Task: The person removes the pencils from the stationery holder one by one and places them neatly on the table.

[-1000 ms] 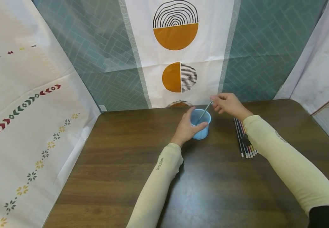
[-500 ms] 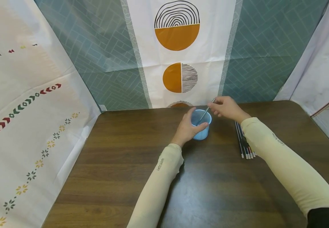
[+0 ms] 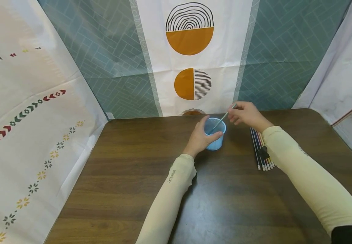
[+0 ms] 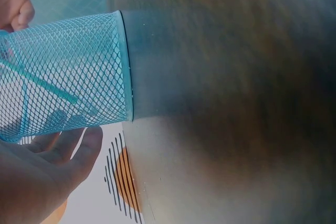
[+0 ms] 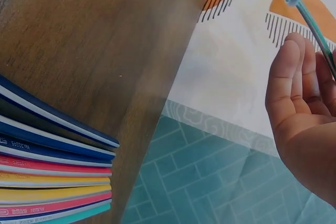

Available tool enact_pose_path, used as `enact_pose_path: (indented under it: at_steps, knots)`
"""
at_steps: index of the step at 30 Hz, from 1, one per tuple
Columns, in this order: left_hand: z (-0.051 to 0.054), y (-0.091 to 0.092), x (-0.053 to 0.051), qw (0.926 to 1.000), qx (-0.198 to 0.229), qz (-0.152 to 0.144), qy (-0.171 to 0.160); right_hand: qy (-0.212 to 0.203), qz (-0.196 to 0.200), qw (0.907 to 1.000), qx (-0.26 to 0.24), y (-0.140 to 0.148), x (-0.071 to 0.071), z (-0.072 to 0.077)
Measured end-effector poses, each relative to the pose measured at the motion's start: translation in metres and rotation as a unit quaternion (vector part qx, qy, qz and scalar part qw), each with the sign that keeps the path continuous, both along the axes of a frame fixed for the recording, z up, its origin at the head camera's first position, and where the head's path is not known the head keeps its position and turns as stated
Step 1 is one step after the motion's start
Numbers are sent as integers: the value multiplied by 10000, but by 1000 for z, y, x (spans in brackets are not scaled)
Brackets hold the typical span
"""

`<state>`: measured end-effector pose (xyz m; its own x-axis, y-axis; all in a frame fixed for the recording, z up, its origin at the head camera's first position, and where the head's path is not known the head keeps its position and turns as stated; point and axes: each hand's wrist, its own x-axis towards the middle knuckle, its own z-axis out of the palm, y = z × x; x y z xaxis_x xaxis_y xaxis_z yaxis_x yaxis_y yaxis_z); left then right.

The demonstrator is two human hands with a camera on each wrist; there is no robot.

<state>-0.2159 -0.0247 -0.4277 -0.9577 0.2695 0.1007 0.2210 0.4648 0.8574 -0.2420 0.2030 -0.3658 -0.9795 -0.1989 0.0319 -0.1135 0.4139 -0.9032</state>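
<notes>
A light-blue mesh pencil cup (image 3: 215,145) stands upright near the table's back edge. My left hand (image 3: 198,138) holds it from the left, thumb on the near side and fingers around the far side; in the left wrist view those fingers (image 4: 86,153) curve along the mesh. A thin green pencil (image 3: 223,117) slants into the cup, its lower part visible through the mesh. Its upper end is pinched by my right hand (image 3: 245,116), just right of the rim. In the right wrist view the pencil (image 5: 314,27) passes beside the fingertips, partly cut off by the frame edge.
Several pencils (image 3: 256,149) lie side by side on the table, right of the cup, partly under the right forearm. A small black object (image 3: 264,152) sits on them. Patterned cloth (image 3: 133,61) hangs behind the brown table (image 3: 127,162).
My right hand dipped toward the cup, then shifted back slightly right. The pencil now leans further to the right. My left hand and the cup stay in nearly the same place.
</notes>
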Motion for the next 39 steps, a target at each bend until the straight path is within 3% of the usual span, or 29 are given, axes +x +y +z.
enact_pose_path:
  at_steps: [9, 27, 39]
  knots:
    - [0, 0, 1, 10000, 23, 4, 36, -350, 50, 9961, -813, 8, 5, 7]
    - [-5, 1, -2, 10000, 28, 2, 73, -579, 168, 9855, -1584, 30, 12, 13]
    - [-4, -1, -2, 10000, 9, 7, -4, -880, 384, 9558, -2779, 47, 15, 16]
